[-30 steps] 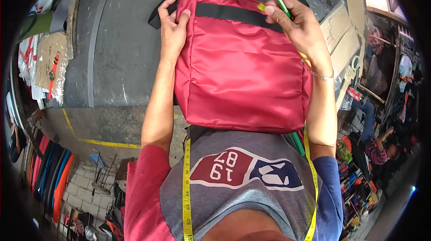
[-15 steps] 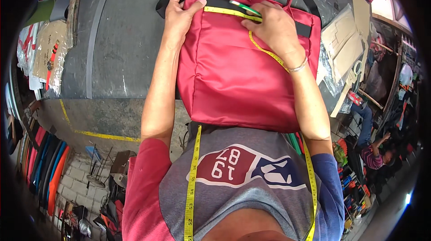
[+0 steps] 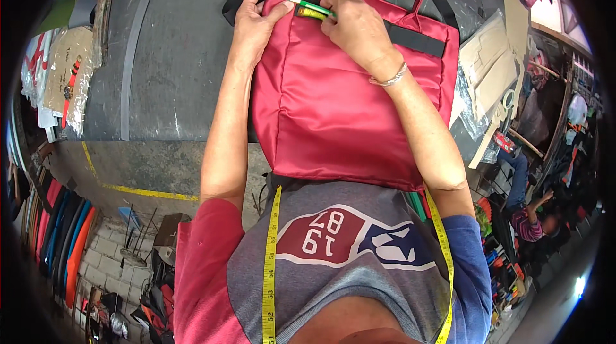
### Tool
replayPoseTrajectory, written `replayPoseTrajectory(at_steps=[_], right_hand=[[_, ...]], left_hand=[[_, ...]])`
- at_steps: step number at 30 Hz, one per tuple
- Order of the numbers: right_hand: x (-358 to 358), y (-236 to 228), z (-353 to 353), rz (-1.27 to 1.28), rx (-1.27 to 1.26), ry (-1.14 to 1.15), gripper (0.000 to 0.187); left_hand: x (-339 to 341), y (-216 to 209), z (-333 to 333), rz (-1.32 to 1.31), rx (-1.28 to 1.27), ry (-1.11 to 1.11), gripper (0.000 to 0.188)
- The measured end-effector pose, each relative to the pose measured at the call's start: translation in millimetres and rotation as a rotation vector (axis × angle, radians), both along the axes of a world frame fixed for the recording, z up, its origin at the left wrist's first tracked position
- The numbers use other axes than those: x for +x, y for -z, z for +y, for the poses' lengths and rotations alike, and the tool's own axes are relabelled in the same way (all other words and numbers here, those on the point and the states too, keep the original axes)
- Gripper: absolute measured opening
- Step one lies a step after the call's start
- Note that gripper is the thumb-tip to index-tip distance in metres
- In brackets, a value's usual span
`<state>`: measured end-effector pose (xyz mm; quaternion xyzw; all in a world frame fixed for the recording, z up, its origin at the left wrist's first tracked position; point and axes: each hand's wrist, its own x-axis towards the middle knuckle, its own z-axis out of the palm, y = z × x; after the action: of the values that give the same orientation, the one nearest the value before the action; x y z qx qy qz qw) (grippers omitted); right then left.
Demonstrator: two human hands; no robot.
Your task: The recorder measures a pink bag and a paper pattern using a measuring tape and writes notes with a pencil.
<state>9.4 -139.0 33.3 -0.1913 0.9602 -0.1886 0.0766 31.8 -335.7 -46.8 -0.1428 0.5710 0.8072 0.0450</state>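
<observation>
A dark red tote bag (image 3: 350, 132) lies in front of me, a black strip (image 3: 414, 39) running across its upper part. My left hand (image 3: 255, 20) pinches the bag's upper left edge, thumb on the front and fingers bent over the side. Over the black strip, my right hand (image 3: 359, 30) grips a slim green-and-white pen (image 3: 308, 6), whose white end points left, close to my left thumb. A short piece of yellow measuring tape (image 3: 311, 14) shows just below the pen; the rest of that piece is hidden by my right hand.
The bag rests on a dark worktable (image 3: 186, 55). Clear plastic packets with brown card (image 3: 491, 55) lie to the right, near scissors (image 3: 509, 98). A red-strapped watch (image 3: 69, 91) lies at left. Another yellow tape (image 3: 271, 267) hangs down my shirt. A person (image 3: 529, 222) is at far right.
My right hand has moved left along the black strip with the pen, toward my left thumb. Less of the yellow tape shows, and its hanging tail is out of sight. My left hand stays put.
</observation>
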Motion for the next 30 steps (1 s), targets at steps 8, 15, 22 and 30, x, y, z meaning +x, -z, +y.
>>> replayPoseTrajectory(at_steps=[8,15,22,30], right_hand=[[-24,-5,-13,-0.365,-0.277,0.064,0.023],[-26,0,-14,-0.361,-0.222,0.107,0.032],[-28,-3,-17,-0.44,-0.173,0.187,0.032],[-27,-15,-7,-0.476,-0.158,0.178,0.036]], left_hand=[[-1,-7,0,-0.036,0.045,0.023,0.037],[3,-4,2,0.007,0.011,-0.004,0.039],[4,-6,2,0.021,0.023,0.009,0.043],[1,-4,3,-0.024,-0.104,0.006,0.045]])
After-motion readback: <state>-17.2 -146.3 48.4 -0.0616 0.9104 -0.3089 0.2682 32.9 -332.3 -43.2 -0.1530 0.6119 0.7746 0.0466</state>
